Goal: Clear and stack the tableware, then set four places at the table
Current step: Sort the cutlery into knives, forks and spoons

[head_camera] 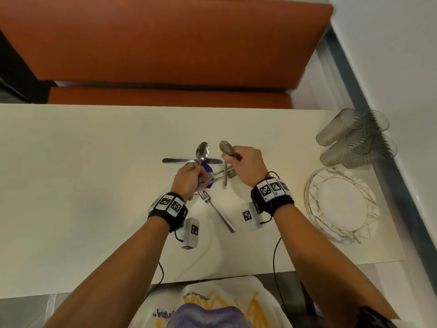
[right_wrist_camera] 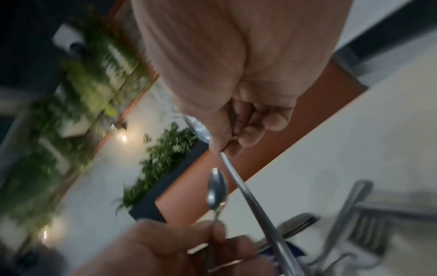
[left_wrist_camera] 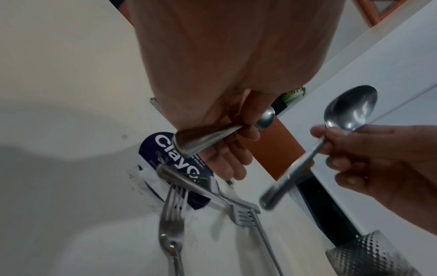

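Observation:
My left hand (head_camera: 192,177) grips a steel spoon (head_camera: 203,151) by the handle, bowl pointing away; in the left wrist view its fingers (left_wrist_camera: 238,136) curl round that handle (left_wrist_camera: 203,140). My right hand (head_camera: 244,165) pinches a second spoon (head_camera: 225,147) just below the bowl, its textured handle (right_wrist_camera: 238,183) hanging down. Both spoons are held above the table (head_camera: 94,162), close together. Under them lie a knife (head_camera: 175,160), two forks (head_camera: 228,172), a third fork (head_camera: 217,210) and a purple packet (left_wrist_camera: 163,147).
A stack of gold-patterned plates (head_camera: 341,204) sits at the table's right end, with several grey tumblers (head_camera: 357,138) lying beyond it. An orange bench (head_camera: 165,43) runs along the far side. A wall edge (head_camera: 402,185) borders the right.

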`<state>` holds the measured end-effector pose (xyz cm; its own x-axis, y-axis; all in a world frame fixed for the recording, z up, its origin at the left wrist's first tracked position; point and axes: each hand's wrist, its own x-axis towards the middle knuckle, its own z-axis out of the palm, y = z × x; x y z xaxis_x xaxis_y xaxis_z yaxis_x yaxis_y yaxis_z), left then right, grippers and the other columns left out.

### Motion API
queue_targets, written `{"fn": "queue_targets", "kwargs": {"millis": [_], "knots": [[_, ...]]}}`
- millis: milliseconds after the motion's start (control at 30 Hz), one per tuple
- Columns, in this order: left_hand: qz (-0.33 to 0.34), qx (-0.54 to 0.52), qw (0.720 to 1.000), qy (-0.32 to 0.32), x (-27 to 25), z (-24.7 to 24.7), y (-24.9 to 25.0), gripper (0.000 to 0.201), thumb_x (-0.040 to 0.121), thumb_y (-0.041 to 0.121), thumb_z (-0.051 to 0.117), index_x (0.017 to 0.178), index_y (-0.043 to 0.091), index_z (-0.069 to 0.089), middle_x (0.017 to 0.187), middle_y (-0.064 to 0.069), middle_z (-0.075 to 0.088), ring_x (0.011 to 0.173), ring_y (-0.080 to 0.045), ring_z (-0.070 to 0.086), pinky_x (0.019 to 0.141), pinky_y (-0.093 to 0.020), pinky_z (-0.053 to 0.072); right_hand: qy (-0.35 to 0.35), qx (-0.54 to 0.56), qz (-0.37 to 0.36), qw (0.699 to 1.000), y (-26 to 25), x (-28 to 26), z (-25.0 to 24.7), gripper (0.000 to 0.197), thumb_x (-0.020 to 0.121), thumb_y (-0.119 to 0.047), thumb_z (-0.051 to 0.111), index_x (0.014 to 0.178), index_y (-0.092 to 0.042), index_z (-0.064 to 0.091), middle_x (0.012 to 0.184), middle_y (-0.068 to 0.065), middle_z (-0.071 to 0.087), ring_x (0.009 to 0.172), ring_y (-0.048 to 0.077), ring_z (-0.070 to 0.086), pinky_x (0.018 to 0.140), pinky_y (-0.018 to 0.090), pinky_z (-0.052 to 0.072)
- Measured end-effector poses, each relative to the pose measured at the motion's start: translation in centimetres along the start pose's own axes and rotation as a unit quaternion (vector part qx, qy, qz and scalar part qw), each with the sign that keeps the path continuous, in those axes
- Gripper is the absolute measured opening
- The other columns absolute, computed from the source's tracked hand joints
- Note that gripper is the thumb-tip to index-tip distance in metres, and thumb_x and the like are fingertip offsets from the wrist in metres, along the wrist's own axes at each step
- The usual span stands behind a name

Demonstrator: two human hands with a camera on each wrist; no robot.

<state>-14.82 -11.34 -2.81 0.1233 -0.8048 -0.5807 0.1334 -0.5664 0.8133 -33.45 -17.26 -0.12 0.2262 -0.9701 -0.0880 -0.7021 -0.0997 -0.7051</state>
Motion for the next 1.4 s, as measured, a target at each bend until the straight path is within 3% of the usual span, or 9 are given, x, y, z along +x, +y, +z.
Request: {"fn": "queue_targets", "kwargs": {"millis": [100, 233, 333, 500, 633, 800, 1033, 1200, 1400], "knots": [[0.011, 0.007, 0.999, -0.039, -0.3, 0.8, 0.1, 0.027, 0.109, 0.013, 0.04, 0.095, 0.003, 0.061, 0.083, -0.02, 0.075, 0.083, -0.037, 0.073, 0.081, -0.047, 0.06, 0.032, 0.087, 0.045, 0.995, -1.5, -0.3, 0.7, 0.019, 0.088, -0.028, 0.074, 0.078, -0.011, 0.071, 0.069, -0.003, 0.069, 0.065, 0.009, 0.061, 0.062, 0.016, 0.046], [0.004, 0.002, 0.996, -0.083, -1.0, 1.5, 0.3, 0.028, 0.111, 0.017, 0.04, 0.103, 0.001, 0.061, 0.081, -0.022, 0.071, 0.068, -0.036, 0.07, 0.062, -0.043, 0.058, 0.04, 0.145, 0.099, 0.984, -2.1, -0.8, 2.3, 0.017, 0.079, -0.02, 0.08, 0.091, -0.013, 0.071, 0.074, -0.001, 0.074, 0.071, 0.013, 0.069, 0.07, 0.032, 0.056], [-0.016, -0.007, 0.996, -0.092, -1.2, 1.4, 0.0, 0.028, 0.108, 0.021, 0.042, 0.103, 0.003, 0.063, 0.073, -0.014, 0.063, 0.05, -0.025, 0.055, 0.047, -0.03, 0.042, 0.057, 0.143, 0.108, 0.982, -2.1, -1.3, 3.3, 0.031, 0.079, -0.019, 0.083, 0.106, -0.014, 0.068, 0.081, -0.001, 0.076, 0.077, 0.013, 0.072, 0.078, 0.032, 0.059], [-0.027, -0.001, 0.996, -0.085, -1.9, 0.8, 0.4, 0.028, 0.108, 0.018, 0.038, 0.1, 0.007, 0.062, 0.062, -0.002, 0.047, 0.039, -0.01, 0.031, 0.037, -0.022, 0.026, 0.09, 0.116, 0.076, 0.986, -2.3, -1.6, 3.5, 0.041, 0.095, -0.022, 0.066, 0.132, -0.016, 0.051, 0.073, 0.005, 0.072, 0.069, 0.016, 0.069, 0.064, 0.022, 0.052], [-0.043, -0.007, 0.995, -0.093, -2.3, 0.2, 0.6, 0.032, 0.108, 0.019, 0.037, 0.103, 0.004, 0.064, 0.064, -0.003, 0.049, 0.038, -0.012, 0.031, 0.034, -0.018, 0.031, 0.102, 0.057, 0.061, 0.991, -1.9, -0.6, 3.2, 0.032, 0.101, -0.019, 0.056, 0.131, -0.014, 0.064, 0.098, 0.008, 0.075, 0.087, 0.021, 0.067, 0.088, 0.022, 0.05], [-0.053, -0.029, 0.993, -0.106, -2.2, 0.1, 0.4, 0.036, 0.107, 0.023, 0.038, 0.105, 0.003, 0.068, 0.063, -0.003, 0.051, 0.038, -0.015, 0.032, 0.035, -0.019, 0.033, 0.071, 0.028, 0.057, 0.995, -2.1, -0.1, 3.9, 0.031, 0.1, -0.021, 0.059, 0.128, -0.016, 0.069, 0.119, 0.007, 0.073, 0.107, 0.021, 0.067, 0.093, 0.013, 0.039], [-0.041, 0.007, 0.994, -0.097, -1.7, -0.5, 0.4, 0.034, 0.107, 0.024, 0.038, 0.093, 0.01, 0.066, 0.056, 0.004, 0.043, 0.04, -0.012, 0.028, 0.035, -0.02, 0.023, 0.016, 0.016, 0.074, 0.997, -1.8, 1.6, 4.4, 0.013, 0.093, -0.026, 0.063, 0.097, -0.017, 0.072, 0.085, 0.001, 0.073, 0.077, 0.025, 0.069, 0.082, 0.043, 0.058], [-0.025, 0.046, 0.998, -0.022, 0.4, -2.0, 0.0, 0.029, 0.105, 0.012, 0.042, 0.082, 0.011, 0.06, 0.054, 0.004, 0.042, 0.042, -0.011, 0.035, 0.036, -0.018, 0.028, -0.04, 0.086, 0.096, 0.991, -1.2, 2.8, 4.6, 0.026, 0.101, -0.028, 0.053, 0.112, -0.015, 0.072, 0.099, 0.0, 0.076, 0.089, 0.013, 0.071, 0.084, 0.029, 0.056], [-0.034, 0.099, 0.994, 0.037, 2.7, -5.2, -1.4, 0.028, 0.105, 0.017, 0.042, 0.084, 0.011, 0.059, 0.062, 0.002, 0.05, 0.05, -0.011, 0.041, 0.046, -0.022, 0.032, -0.189, -0.2, -0.015, 0.961, 2.2, 2.5, 7.0, 0.031, 0.097, -0.027, 0.057, 0.128, -0.022, 0.064, 0.119, 0.007, 0.062, 0.113, 0.025, 0.05, 0.099, 0.043, 0.045]]}}
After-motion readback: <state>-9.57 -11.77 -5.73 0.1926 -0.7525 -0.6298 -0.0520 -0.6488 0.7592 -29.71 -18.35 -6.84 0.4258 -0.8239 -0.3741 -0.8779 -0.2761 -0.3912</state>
